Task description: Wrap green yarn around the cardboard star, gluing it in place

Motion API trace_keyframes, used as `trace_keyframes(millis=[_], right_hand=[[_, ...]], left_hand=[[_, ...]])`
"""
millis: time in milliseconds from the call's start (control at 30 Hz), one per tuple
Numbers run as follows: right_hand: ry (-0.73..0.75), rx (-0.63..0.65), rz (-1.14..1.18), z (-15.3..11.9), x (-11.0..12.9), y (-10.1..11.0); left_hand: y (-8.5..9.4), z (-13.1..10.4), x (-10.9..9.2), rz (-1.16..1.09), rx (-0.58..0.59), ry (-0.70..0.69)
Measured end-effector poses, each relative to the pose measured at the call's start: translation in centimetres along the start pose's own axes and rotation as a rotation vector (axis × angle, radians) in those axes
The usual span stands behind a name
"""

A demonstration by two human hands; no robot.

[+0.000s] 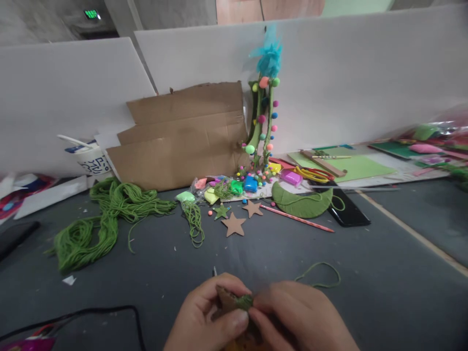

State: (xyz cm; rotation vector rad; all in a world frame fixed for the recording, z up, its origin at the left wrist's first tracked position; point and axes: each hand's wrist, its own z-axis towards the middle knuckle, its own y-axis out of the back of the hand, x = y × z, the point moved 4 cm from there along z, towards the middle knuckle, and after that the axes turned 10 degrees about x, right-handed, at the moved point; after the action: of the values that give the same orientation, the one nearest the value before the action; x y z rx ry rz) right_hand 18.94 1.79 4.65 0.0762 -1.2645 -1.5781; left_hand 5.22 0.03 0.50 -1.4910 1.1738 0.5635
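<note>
My left hand (pixel 212 314) grips a small piece of brown cardboard (pixel 225 300) between thumb and fingers. Green yarn (pixel 244 302) is wound around one part of it. My right hand (pixel 296 312), slightly blurred, is closed at the wound part, its thumb and fingertips pinching the yarn. A loose loop of this yarn (pixel 338 278) trails on the dark table behind that hand. Most of the cardboard is hidden by my fingers. Farther back lie two bare cardboard stars (pixel 233 225) and a small green-wrapped star (pixel 221 210). A green-wrapped crescent (pixel 302 201) lies to their right.
A big green yarn skein (pixel 84 241) lies left, before folded cardboard (pixel 183 151). A yarn-covered stand with pompoms (pixel 261 117) rises at the back. Around it are clay packets (pixel 250 184), scissors (pixel 314 173), a pencil (pixel 298 218) and a phone (pixel 349 212). A black cable (pixel 135 312) runs front left.
</note>
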Motion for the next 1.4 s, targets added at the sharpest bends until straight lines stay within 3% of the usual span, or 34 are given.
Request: trace_keyframes(millis=[300,500,633,800,867,1033,1200,1400], right_hand=[[0.112,0.066,-0.201,-0.3,0.1,0.0],[0.088,0.114,-0.141,-0.5,0.0,-0.3],[-0.048,0.154,0.038,-0.4,-0.8,-0.3],[-0.486,0.298,0.762,-0.3,-2.4,-1.4],[-0.59,0.346,0.882,-0.3,-2.7,-1.7],[-0.52,0.314,0.649,0.2,-2.8,-0.6],[-0.499,0.314,0.688,0.4,-3.1,-0.1],[-0.526,0.323,0.699,0.6,-2.9,0.0]], left_hand=[[0.2,-0.1,-0.1,0.029,0.017,0.053],[0.8,-0.1,0.2,0.029,0.001,0.083],[0.9,0.1,0.1,0.042,0.004,0.071],[0.4,0.0,-0.4,0.167,0.033,0.042],[0.3,-0.1,-0.5,0.218,0.032,0.036],[0.3,0.0,0.2,0.235,0.116,0.117],[0.1,0.0,0.9,0.134,0.204,0.181],[0.2,-0.2,0.9,0.161,0.217,0.182]])
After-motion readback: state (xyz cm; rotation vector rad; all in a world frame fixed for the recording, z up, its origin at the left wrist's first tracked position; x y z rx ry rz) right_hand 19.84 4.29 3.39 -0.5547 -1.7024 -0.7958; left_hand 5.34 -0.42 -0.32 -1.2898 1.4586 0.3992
